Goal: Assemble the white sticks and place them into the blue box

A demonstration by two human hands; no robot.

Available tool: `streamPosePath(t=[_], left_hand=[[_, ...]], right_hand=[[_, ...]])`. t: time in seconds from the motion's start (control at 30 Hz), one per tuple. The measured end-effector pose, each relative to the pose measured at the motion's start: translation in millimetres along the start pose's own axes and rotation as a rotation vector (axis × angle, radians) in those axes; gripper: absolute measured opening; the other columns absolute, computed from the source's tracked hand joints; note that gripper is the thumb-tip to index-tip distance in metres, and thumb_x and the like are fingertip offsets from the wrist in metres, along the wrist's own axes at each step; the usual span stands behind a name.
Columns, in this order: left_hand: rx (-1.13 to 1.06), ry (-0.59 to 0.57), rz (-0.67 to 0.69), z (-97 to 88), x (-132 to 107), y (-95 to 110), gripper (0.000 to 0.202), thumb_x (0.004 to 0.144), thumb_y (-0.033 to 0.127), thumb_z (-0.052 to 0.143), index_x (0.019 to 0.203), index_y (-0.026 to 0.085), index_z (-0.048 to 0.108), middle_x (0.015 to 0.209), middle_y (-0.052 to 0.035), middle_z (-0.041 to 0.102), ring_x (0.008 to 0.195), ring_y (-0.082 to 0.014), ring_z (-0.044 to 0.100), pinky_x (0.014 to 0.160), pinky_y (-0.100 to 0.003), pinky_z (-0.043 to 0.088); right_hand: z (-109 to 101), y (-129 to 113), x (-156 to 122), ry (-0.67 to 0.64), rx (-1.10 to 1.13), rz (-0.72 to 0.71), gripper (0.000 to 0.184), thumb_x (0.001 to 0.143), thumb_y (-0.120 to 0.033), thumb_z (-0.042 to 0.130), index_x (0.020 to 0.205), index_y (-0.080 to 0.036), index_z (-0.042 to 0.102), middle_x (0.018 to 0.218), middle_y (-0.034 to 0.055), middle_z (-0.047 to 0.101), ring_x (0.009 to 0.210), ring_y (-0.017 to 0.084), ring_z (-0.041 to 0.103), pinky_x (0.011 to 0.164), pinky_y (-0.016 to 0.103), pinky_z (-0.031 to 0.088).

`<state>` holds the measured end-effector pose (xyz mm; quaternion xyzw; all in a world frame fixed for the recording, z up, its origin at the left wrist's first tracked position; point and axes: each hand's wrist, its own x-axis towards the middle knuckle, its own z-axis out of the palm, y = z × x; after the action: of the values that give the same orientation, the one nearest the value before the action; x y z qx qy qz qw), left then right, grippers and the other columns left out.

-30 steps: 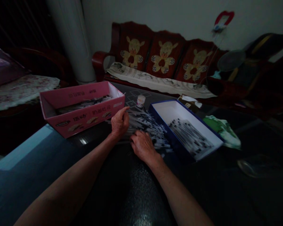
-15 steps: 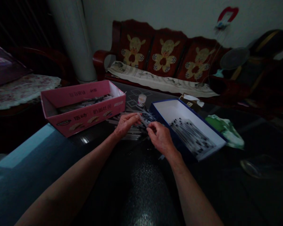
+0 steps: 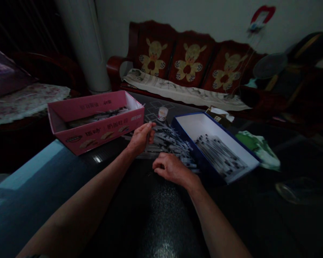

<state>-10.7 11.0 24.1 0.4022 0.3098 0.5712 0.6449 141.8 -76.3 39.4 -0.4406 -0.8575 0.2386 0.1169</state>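
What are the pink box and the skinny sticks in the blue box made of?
The pink box looks like cardboard, perhaps smooth-coated, with thin, flat, printed walls. The skinny sticks are probably smooth plastic: they look pale, slightly see-through and dark-tipped, but it's too dim to be sure.

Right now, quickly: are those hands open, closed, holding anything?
Left hand: closed, holding a slim pale stick.
Right hand: loosely curled; can't tell if it holds anything.
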Motion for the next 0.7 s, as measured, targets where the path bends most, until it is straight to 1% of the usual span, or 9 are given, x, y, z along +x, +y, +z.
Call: streamPosePath(t=[0.1, 0.2, 0.3, 0.4, 0.47, 0.53, 0.6, 0.63, 0.7], left_hand=[[0.016, -0.006, 0.015, -1.5, 0, -3, 0.038, 0.075, 0.044, 0.069, 0.095, 0.014, 0.060, 0.055, 0.0064, 0.047, 0.042, -0.0060, 0.038, 0.037, -0.018, 0.029], [0.025, -0.009, 0.014, -2.5, 1, -4, 0.040, 0.073, 0.045, 0.070, 0.095, 0.013, 0.061, 0.056, 0.0063, 0.047, 0.042, -0.0057, 0.039, 0.037, -0.018, 0.029], [0.034, -0.012, 0.003, -2.0, 1, -3, 0.040, 0.074, 0.046, 0.070, 0.096, 0.013, 0.061, 0.055, 0.0067, 0.047, 0.041, -0.0050, 0.038, 0.038, -0.017, 0.028], [0.051, -0.026, 0.012, -1.0, -1, -2, 0.044, 0.075, 0.046, 0.070, 0.103, 0.013, 0.061, 0.053, 0.0074, 0.046, 0.040, -0.0047, 0.037, 0.038, -0.017, 0.026], [0.063, -0.048, 0.026, -1.1, -1, -2, 0.047, 0.075, 0.045, 0.070, 0.109, 0.013, 0.060, 0.053, 0.0076, 0.046, 0.040, -0.0047, 0.037, 0.038, -0.017, 0.025], [0.072, -0.068, 0.036, -1.9, -1, -3, 0.049, 0.076, 0.045, 0.070, 0.112, 0.014, 0.059, 0.053, 0.0074, 0.046, 0.040, -0.0047, 0.037, 0.038, -0.017, 0.025], [0.078, -0.077, 0.041, -3.0, -1, -4, 0.050, 0.076, 0.046, 0.069, 0.112, 0.014, 0.060, 0.054, 0.0071, 0.047, 0.040, -0.0046, 0.037, 0.038, -0.017, 0.025], [0.081, -0.078, 0.041, -3.5, 0, -4, 0.050, 0.075, 0.046, 0.070, 0.112, 0.014, 0.060, 0.055, 0.0069, 0.047, 0.040, -0.0046, 0.038, 0.038, -0.017, 0.026], [0.094, -0.082, 0.034, -4.0, 0, -5, 0.051, 0.074, 0.047, 0.070, 0.111, 0.013, 0.061, 0.055, 0.0064, 0.049, 0.041, -0.0047, 0.039, 0.038, -0.017, 0.027]], right_hand=[[3, -5, 1, -0.045, -0.123, 0.005, 0.014, 0.080, -0.013, 0.062, 0.085, -0.021, 0.073, 0.085, 0.0024, 0.062, 0.080, 0.014, 0.058, 0.070, 0.024, 0.039], [2, -6, 1, -0.038, -0.229, 0.018, 0.015, 0.084, -0.017, 0.060, 0.091, -0.022, 0.073, 0.089, 0.0039, 0.062, 0.085, 0.016, 0.059, 0.072, 0.026, 0.039], [3, -7, 2, -0.040, -0.298, 0.017, 0.015, 0.086, -0.020, 0.059, 0.093, -0.022, 0.072, 0.091, 0.0044, 0.062, 0.086, 0.016, 0.059, 0.073, 0.027, 0.039], [6, -9, 3, -0.022, -0.332, 0.029, 0.015, 0.087, -0.021, 0.058, 0.092, -0.022, 0.072, 0.092, 0.0050, 0.061, 0.089, 0.017, 0.058, 0.076, 0.029, 0.040], [6, -10, 4, 0.011, -0.314, 0.014, 0.013, 0.087, -0.021, 0.058, 0.088, -0.022, 0.071, 0.092, 0.0054, 0.061, 0.090, 0.018, 0.057, 0.078, 0.030, 0.041], [3, -10, 3, 0.075, -0.234, -0.040, 0.010, 0.086, -0.019, 0.060, 0.086, -0.020, 0.070, 0.095, 0.0058, 0.061, 0.092, 0.018, 0.057, 0.081, 0.031, 0.041], [-5, -8, 2, 0.174, -0.076, -0.097, 0.009, 0.085, -0.017, 0.059, 0.085, -0.020, 0.067, 0.097, 0.0050, 0.063, 0.093, 0.017, 0.058, 0.083, 0.031, 0.043], [-9, -6, 1, 0.254, 0.029, -0.101, 0.008, 0.085, -0.017, 0.059, 0.087, -0.020, 0.066, 0.097, 0.0041, 0.065, 0.092, 0.017, 0.059, 0.084, 0.031, 0.044], [-18, -2, 1, 0.464, 0.268, -0.038, 0.005, 0.085, -0.021, 0.059, 0.089, -0.021, 0.063, 0.091, 0.0017, 0.066, 0.086, 0.015, 0.061, 0.081, 0.030, 0.046]])
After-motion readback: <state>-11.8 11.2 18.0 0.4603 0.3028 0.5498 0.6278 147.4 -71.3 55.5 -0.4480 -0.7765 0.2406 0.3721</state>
